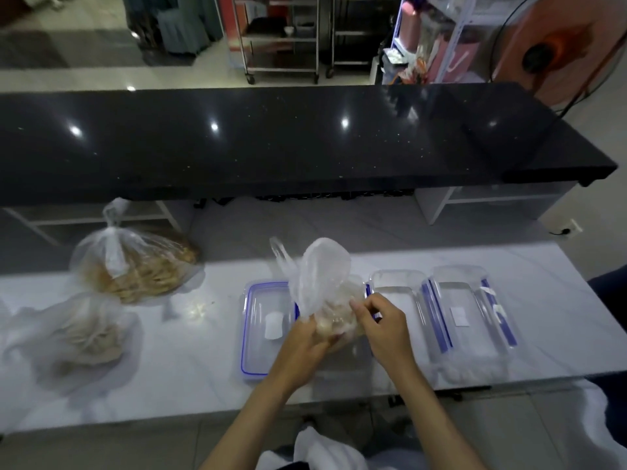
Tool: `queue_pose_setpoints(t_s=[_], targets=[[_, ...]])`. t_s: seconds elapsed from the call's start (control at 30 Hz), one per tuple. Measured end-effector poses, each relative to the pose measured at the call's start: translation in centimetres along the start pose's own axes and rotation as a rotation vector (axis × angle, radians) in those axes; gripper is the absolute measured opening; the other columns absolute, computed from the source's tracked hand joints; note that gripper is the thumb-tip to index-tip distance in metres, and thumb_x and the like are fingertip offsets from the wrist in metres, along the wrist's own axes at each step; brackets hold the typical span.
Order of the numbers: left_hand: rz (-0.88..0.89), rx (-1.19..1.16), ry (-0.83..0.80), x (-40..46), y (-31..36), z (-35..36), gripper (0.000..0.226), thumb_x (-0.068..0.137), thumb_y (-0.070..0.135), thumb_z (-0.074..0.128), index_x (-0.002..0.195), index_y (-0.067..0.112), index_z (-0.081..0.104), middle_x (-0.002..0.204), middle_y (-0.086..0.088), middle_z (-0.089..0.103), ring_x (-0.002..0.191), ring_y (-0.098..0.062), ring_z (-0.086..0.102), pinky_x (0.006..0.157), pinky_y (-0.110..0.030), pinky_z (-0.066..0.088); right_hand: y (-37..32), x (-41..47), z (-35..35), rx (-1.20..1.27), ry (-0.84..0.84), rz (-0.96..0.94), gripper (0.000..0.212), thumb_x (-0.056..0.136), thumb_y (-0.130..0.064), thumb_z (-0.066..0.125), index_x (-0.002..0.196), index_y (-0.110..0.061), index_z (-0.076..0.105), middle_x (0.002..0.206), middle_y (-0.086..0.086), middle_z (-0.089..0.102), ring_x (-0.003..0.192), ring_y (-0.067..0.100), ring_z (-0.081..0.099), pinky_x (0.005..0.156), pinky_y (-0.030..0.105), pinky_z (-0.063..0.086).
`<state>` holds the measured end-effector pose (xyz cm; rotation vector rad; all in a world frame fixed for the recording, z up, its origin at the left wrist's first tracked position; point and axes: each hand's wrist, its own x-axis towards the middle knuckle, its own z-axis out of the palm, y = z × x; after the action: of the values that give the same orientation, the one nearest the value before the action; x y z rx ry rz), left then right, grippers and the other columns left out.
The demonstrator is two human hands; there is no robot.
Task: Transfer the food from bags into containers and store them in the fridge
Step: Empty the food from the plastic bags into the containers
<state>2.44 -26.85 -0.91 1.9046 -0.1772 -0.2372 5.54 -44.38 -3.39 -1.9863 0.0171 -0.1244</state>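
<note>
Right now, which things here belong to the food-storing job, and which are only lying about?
For the job:
- held bag, gripped by left hand and right hand
- two waiting bags
- lid
- empty containers

Lying about:
- black counter
- fan
- metal racks

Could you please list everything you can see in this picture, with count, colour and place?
Held bag: one, clear, pale food inside, above the counter's middle.
Other bags: two, clear; tied one with brownish food at back left, one with pale food at front left.
Lid: one, clear with blue seal, beside held bag.
Containers: two, clear, blue clips, right.
Counter: one, white.
Left hand: holds bag.
Right hand: pinches bag.
</note>
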Motion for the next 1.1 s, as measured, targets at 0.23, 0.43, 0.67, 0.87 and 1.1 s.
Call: queue_pose_setpoints(t_s=[0.23, 0.43, 0.67, 0.87, 1.1], targets=[[-0.002, -0.107, 0.073, 0.6, 1.1, -0.7, 0.059, 0.096, 0.048, 0.069, 0.141, 0.063, 0.033, 0.135, 0.035, 0.057, 0.126, 0.005, 0.057, 0.099, -0.020, 0.053, -3.4, 0.7, -1.7, -0.046, 0.015, -0.061, 0.029, 0.096, -0.045, 0.067, 0.074, -0.026, 0.071, 0.067, -0.008, 0.067, 0.064, 0.013, 0.064, 0.060, 0.035, 0.055], [-0.004, -0.092, 0.063, 0.8, 0.1, -0.1, 0.065, 0.094, 0.063, 0.064, 0.150, 0.043, 0.040, 0.141, 0.026, 0.057, 0.130, 0.003, 0.056, 0.103, -0.022, 0.051, -3.8, 0.8, -1.7, 0.043, 0.090, -0.062, 0.021, 0.090, -0.035, 0.076, 0.075, -0.020, 0.073, 0.079, -0.005, 0.067, 0.079, 0.017, 0.065, 0.070, 0.037, 0.057], [-0.060, -0.093, 0.137, 0.5, -2.6, 0.2, 0.033, 0.107, 0.044, 0.042, 0.137, 0.043, 0.056, 0.131, 0.026, 0.064, 0.125, 0.001, 0.059, 0.103, -0.018, 0.050, 1.4, -1.3, -1.6, -0.141, -0.201, -0.016, 0.060, 0.082, -0.075, 0.065, 0.128, -0.036, 0.068, 0.132, -0.024, 0.058, 0.132, 0.001, 0.047, 0.111, 0.025, 0.039], [-0.138, -0.170, 0.099, 0.8, -1.9, 0.3, 0.033, 0.112, 0.031, 0.041, 0.141, 0.037, 0.055, 0.134, 0.024, 0.064, 0.128, 0.006, 0.055, 0.106, -0.016, 0.048, 2.0, -2.1, -1.3, -0.063, -0.170, 0.071, 0.035, 0.093, -0.029, 0.074, 0.122, -0.046, 0.066, 0.131, -0.020, 0.067, 0.127, -0.001, 0.058, 0.114, 0.036, 0.047], [-0.171, -0.250, 0.058, 1.4, -0.1, -0.2, 0.030, 0.108, 0.044, 0.041, 0.135, 0.053, 0.052, 0.128, 0.042, 0.059, 0.126, 0.016, 0.051, 0.096, -0.004, 0.042, -0.2, -1.6, -1.1, 0.002, -0.135, -0.001, 0.019, 0.093, -0.034, 0.066, 0.108, -0.044, 0.070, 0.108, -0.025, 0.074, 0.108, 0.003, 0.068, 0.097, 0.023, 0.056]])
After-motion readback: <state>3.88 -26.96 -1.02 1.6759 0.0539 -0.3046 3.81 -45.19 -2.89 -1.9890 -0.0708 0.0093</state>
